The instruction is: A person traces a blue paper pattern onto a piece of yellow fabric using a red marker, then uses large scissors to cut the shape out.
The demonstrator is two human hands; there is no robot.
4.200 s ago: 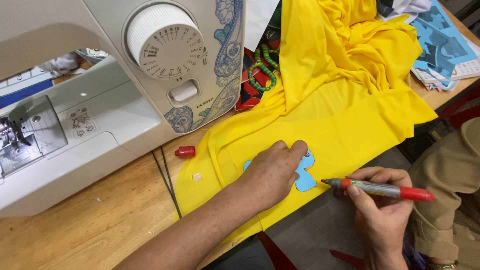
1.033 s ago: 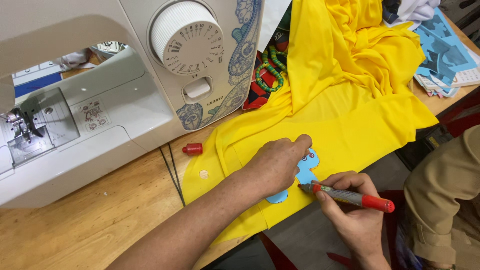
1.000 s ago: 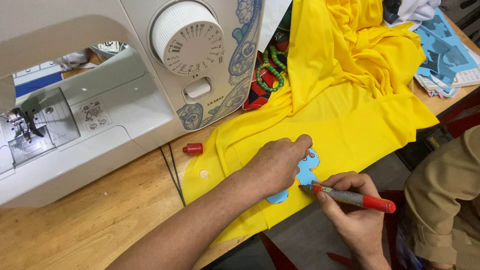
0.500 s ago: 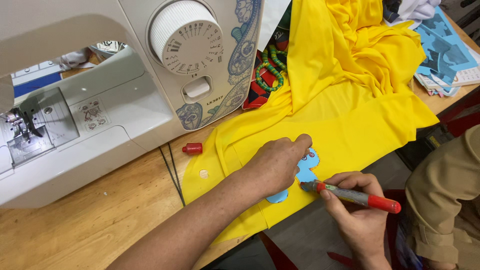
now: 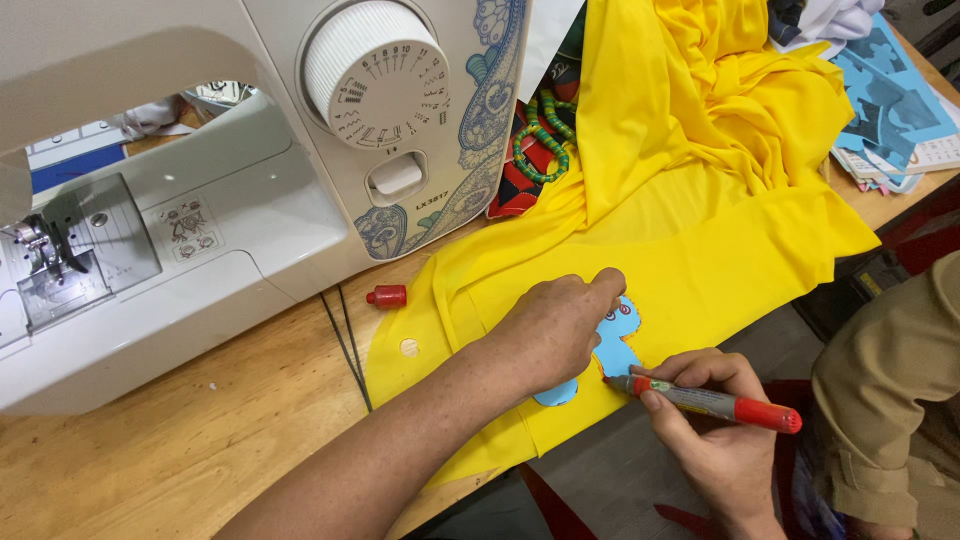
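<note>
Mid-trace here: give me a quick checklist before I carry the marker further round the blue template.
1. Left hand pressing blue template flat: ok.
2. Marker gripped in right hand: ok.
3. Marker tip at template edge: ok.
4. Yellow fabric smooth around the template: ok.
5. Red cap off, apart on the wooden table: ok.
6. Template outline under the left hand: cannot tell.

Sewing machine [image 5: 250,180] left of fabric [image 5: 700,200], marker cap [image 5: 386,296] between.

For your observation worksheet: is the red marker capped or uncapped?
Uncapped: the red marker shows a bare tip at the blue template, and its red cap lies apart.
</note>
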